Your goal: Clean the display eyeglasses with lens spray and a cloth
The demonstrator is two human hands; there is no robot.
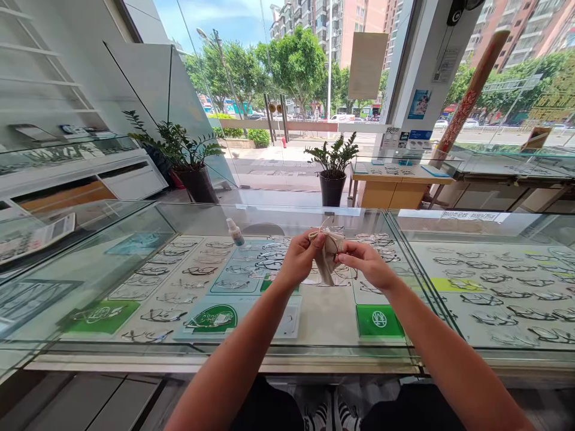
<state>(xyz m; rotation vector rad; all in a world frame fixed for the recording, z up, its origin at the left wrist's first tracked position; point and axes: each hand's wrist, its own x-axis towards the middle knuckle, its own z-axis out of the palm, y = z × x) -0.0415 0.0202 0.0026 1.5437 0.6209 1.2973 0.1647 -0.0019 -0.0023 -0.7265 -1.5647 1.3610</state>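
Above the glass counter, my left hand [300,256] is closed round a beige cleaning cloth [326,263], thumb on top. The cloth is folded over a pair of thin-framed eyeglasses [336,256], so most of the lenses are hidden. From the right side, my right hand [363,261] pinches the eyeglasses at the cloth's edge between thumb and fingers. Behind and to the left, a small white spray bottle [235,233] stands upright on the counter top, apart from both hands.
Rows of spectacle frames [200,270] lie inside the glass display counter [323,353], with green-labelled cards [380,321] among them. A second display case [494,239] adjoins on the right. Beyond the counter are potted plants [332,158], a wooden cabinet [386,193] and large windows.
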